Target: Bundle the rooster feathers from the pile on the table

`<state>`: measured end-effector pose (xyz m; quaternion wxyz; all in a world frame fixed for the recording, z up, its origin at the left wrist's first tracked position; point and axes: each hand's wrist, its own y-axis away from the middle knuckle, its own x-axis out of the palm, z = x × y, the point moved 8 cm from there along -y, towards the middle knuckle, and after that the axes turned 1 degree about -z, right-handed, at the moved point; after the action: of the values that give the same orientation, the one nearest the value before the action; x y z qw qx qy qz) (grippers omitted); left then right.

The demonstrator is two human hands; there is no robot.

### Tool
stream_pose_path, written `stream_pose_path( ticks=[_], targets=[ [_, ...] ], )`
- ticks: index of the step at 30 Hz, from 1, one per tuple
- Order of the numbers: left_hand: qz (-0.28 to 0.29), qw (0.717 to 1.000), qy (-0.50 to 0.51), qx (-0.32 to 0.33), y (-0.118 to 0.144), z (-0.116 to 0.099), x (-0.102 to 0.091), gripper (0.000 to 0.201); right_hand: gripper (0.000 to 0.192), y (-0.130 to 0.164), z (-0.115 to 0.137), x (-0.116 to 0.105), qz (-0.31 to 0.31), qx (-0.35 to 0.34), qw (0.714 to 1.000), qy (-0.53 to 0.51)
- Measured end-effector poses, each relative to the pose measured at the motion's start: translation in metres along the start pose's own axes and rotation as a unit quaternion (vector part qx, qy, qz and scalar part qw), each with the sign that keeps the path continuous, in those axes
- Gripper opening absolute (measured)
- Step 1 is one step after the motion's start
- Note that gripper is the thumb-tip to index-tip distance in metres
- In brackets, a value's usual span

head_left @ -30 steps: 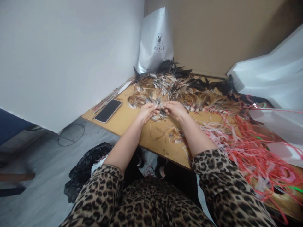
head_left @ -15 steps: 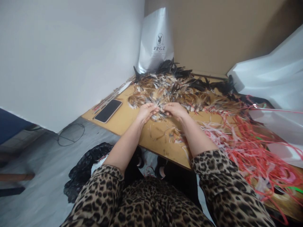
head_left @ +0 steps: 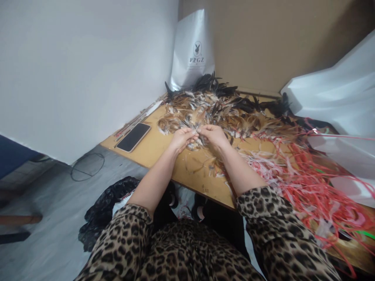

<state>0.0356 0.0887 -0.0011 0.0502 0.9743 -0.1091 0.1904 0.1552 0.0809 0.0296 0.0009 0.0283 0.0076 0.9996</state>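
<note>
Feathers heaped toward table's far edge.
Left hand: fingertips pinched on feathers. Right hand: fingertips closed alongside; contents cannot be told.

The feathers mixed tawny brown, white and black. The tabletop was yellowish tan, the plastic strips coral red and white. Leopard print in black, brown and beige covered the shirt. The smartphone showed black within a pale rim; the silvery bag bore a dark rabbit emblem.
</note>
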Motion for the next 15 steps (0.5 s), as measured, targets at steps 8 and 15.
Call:
stream_pose_path(
  ticks=[8, 15],
  targets=[
    [0.027, 0.999, -0.008, -0.017, 0.0018, 0.0029, 0.0044, 0.02, 0.029, -0.0027, 0.0039, -0.0037, -0.019, -0.053, 0.998, 0.001],
    [0.036, 0.999, -0.04, -0.004, 0.0025, 0.0011, 0.0061, 0.023, 0.032, -0.0036, 0.0009, -0.001, 0.007, -0.044, 0.998, 0.035]
  ],
)
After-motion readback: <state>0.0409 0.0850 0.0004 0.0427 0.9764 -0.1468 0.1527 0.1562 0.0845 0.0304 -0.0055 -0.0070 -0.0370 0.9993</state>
